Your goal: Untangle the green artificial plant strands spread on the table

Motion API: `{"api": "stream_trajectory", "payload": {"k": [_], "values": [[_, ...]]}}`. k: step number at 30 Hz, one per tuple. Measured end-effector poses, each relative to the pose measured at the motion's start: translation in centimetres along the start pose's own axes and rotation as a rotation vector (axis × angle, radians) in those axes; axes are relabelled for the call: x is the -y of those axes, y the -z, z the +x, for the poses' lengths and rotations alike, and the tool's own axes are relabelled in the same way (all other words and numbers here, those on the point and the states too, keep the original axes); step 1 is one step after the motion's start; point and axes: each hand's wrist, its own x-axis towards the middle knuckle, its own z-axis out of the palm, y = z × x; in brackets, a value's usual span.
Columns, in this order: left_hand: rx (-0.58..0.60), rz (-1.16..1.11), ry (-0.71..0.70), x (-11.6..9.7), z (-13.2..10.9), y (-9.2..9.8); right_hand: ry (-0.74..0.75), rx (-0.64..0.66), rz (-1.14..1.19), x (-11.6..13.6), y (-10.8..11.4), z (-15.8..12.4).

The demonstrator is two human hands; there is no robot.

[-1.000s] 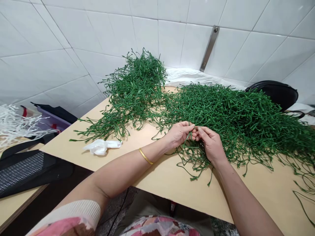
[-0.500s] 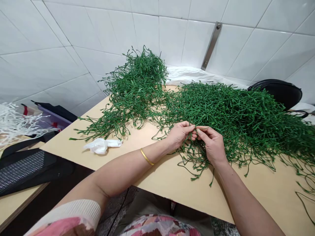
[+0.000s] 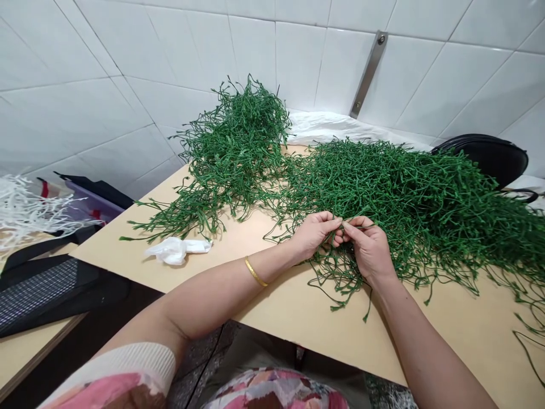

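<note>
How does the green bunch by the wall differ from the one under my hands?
The wall bunch is smaller than the hand bunch. The wall bunch heaps up in a tall mound, while the hand bunch spreads low and wide across the table. Your left hand and right hand are at the hand bunch, not the wall bunch. Both are dark green, wiry and tangled.

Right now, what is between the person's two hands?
In the head view, thin green stems lie between the left hand and the right hand, pinched where the two hands nearly meet.
</note>
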Motion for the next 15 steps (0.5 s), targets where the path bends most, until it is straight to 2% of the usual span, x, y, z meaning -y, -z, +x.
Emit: {"api": "stream_trajectory", "payload": {"k": [3,9,15], "values": [[-0.025,-0.072,0.037,-0.13,0.11,0.05,0.016,0.003,-0.045,-0.12,0.27,0.13],[-0.075,-0.118,0.093,-0.35,0.21,0.07,0.171,0.076,-0.291,0.13,0.24,-0.24],[-0.104,-0.138,0.106,-0.41,0.26,0.1,0.126,0.147,-0.282,0.34,0.09,-0.35]]}}
